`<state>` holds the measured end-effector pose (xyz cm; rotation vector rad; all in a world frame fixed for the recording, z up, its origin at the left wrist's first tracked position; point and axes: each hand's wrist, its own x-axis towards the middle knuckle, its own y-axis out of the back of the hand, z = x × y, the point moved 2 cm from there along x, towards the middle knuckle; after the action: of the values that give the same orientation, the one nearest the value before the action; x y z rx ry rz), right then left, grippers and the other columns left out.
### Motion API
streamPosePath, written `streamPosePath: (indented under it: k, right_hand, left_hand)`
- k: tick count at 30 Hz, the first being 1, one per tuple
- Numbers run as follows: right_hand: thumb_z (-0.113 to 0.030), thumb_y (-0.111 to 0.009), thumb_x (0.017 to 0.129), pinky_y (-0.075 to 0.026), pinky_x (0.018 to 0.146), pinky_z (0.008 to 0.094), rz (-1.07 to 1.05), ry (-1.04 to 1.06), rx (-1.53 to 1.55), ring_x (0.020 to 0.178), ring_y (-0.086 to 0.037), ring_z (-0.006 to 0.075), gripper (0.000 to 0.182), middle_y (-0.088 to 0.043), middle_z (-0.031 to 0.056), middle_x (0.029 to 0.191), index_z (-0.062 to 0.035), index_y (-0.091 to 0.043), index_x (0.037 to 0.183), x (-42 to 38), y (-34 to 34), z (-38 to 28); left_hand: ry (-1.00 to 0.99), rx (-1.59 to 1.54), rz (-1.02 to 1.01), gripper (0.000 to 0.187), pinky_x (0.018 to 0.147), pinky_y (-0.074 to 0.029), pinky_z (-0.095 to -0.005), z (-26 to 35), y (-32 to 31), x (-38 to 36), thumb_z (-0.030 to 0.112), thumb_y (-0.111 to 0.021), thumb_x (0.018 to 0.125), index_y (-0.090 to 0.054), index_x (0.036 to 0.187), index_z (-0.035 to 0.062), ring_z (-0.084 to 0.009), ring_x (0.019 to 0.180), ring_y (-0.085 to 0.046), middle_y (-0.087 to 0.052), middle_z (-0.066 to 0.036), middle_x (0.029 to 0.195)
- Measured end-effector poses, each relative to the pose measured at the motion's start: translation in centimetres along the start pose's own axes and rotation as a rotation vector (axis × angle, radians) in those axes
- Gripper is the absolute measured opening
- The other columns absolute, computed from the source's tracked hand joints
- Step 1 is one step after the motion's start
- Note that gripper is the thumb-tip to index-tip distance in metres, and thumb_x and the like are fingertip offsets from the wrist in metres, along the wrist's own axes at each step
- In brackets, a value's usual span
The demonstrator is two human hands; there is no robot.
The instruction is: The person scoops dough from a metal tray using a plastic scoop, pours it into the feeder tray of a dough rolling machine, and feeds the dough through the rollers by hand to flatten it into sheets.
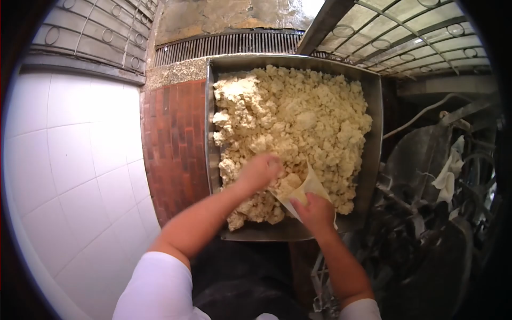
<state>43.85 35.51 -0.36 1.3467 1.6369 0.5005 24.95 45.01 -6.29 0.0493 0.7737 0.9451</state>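
A large metal tray [376, 154] holds a heap of pale, crumbly, curd-like mass [306, 120]. My right hand [314, 212] grips a thin, off-white bag or folded cloth [316, 184] at the near side of the heap. Some crumbly lumps [288, 184] show at its mouth, which faces left. My left hand [260, 169] is just left of that mouth, over the mass. Its fingers look curled in, though motion blurs them, and what they hold, if anything, cannot be made out.
A white tiled surface [80, 160] and red brick floor [173, 144] lie to the left. Metal gates [98, 32] and a floor grate [229, 47] are at the far side. Dark metal equipment [426, 192] with a hanging pale rag [449, 168] stands close on the right.
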Motion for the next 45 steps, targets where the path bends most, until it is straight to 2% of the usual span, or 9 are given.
streamPosePath:
  k: [4, 10, 17, 25, 27, 32, 38, 43, 45]
  right_hand:
    - [-0.046, -0.066, 0.079, -0.045, 0.057, 0.0443, -0.062, -0.037, -0.014, 0.062, -0.058, 0.0369, 0.045, -0.058, 0.015, 0.064, -0.0044, -0.056, 0.067, 0.2, 0.1, -0.4]
    - [-0.046, -0.066, 0.079, -0.045, 0.056, 0.0444, -0.051, -0.051, -0.004, 0.061, -0.057, 0.037, 0.045, -0.057, 0.0152, 0.064, -0.0041, -0.055, 0.066, 0.6, 0.1, -0.8]
    - [-0.047, -0.065, 0.08, -0.044, 0.056, 0.0434, -0.04, -0.052, -0.021, 0.061, -0.057, 0.0365, 0.046, -0.058, 0.0151, 0.064, -0.0034, -0.058, 0.069, 1.3, -0.4, -0.5]
    - [-0.047, -0.065, 0.081, -0.045, 0.057, 0.0444, -0.105, -0.085, -0.007, 0.061, -0.058, 0.037, 0.046, -0.058, 0.0159, 0.063, -0.0029, -0.059, 0.07, 1.7, -0.5, -0.7]
    - [-0.048, -0.065, 0.081, -0.045, 0.057, 0.0447, -0.108, -0.097, 0.003, 0.062, -0.058, 0.037, 0.046, -0.058, 0.016, 0.063, -0.003, -0.059, 0.071, 1.8, -0.7, -0.7]
    - [-0.05, -0.066, 0.078, -0.047, 0.059, 0.0444, -0.077, -0.118, -0.067, 0.064, -0.061, 0.0363, 0.045, -0.061, 0.0163, 0.065, -0.0055, -0.063, 0.074, 1.1, -1.0, 0.4]
    - [-0.051, -0.07, 0.075, -0.048, 0.058, 0.0417, -0.034, -0.092, -0.038, 0.065, -0.062, 0.0339, 0.044, -0.063, 0.0145, 0.068, -0.0077, -0.066, 0.079, 0.8, -1.0, 2.2]
    - [-0.049, -0.072, 0.074, -0.048, 0.056, 0.041, -0.008, -0.006, 0.046, 0.064, -0.062, 0.034, 0.044, -0.062, 0.0137, 0.067, -0.0063, -0.065, 0.075, 0.1, -0.8, 3.9]
    - [-0.049, -0.073, 0.073, -0.048, 0.056, 0.0406, 0.049, 0.029, 0.074, 0.064, -0.061, 0.034, 0.043, -0.061, 0.0135, 0.066, -0.0059, -0.065, 0.074, 0.3, -1.1, 4.3]
  left_hand:
    - [-0.214, 0.285, 0.555, 0.035, 0.092, -0.046, -0.0405, 1.8, 11.3, 8.2, 0.033, -0.057, 0.085, -0.065, 0.105, 0.0059, -0.0323, 0.104, -0.058, -0.063, -0.017, 0.108]
    - [0.215, 0.784, 0.124, 0.103, 0.106, -0.036, -0.0413, -0.7, 15.7, 16.5, 0.076, -0.062, 0.064, -0.046, 0.136, 0.0037, -0.0303, 0.127, -0.046, -0.048, -0.017, 0.138]
    - [0.264, 0.804, 0.0, 0.088, 0.101, -0.038, -0.0477, -0.6, 15.6, 17.9, 0.066, -0.061, 0.063, -0.052, 0.13, 0.0106, -0.0304, 0.122, -0.05, -0.051, -0.013, 0.135]
    - [0.201, 0.527, -0.008, 0.058, 0.062, -0.054, -0.0382, 1.3, 7.6, 10.2, 0.065, -0.062, 0.072, -0.064, 0.093, 0.0112, -0.0174, 0.066, -0.065, -0.067, -0.006, 0.078]
    - [0.316, 0.104, -0.12, 0.062, 0.075, -0.053, -0.0403, 2.8, 4.9, 8.0, 0.064, -0.059, 0.075, -0.063, 0.091, 0.0044, -0.0255, 0.09, -0.065, -0.066, -0.014, 0.096]
    - [-0.111, 0.434, 0.239, 0.072, 0.102, -0.036, -0.0462, 2.4, -5.8, 1.5, 0.056, -0.05, 0.086, -0.052, 0.122, -0.0057, -0.043, 0.136, -0.026, -0.037, -0.027, 0.141]
    - [-0.03, -0.263, -0.231, 0.072, 0.105, -0.033, -0.044, 0.3, -7.2, -0.4, 0.051, -0.045, 0.092, -0.037, 0.136, -0.004, -0.0427, 0.128, -0.039, -0.041, -0.028, 0.138]
    - [-0.04, -0.174, -0.149, 0.06, 0.1, -0.039, -0.0426, 0.6, -7.2, -1.8, 0.043, -0.047, 0.091, -0.044, 0.129, -0.0037, -0.0396, 0.119, -0.05, -0.054, -0.028, 0.123]
    - [0.101, 0.213, -0.454, 0.05, 0.096, -0.043, -0.0421, 2.9, -2.9, 0.1, 0.039, -0.051, 0.089, -0.053, 0.118, -0.0018, -0.0352, 0.115, -0.054, -0.055, -0.025, 0.122]
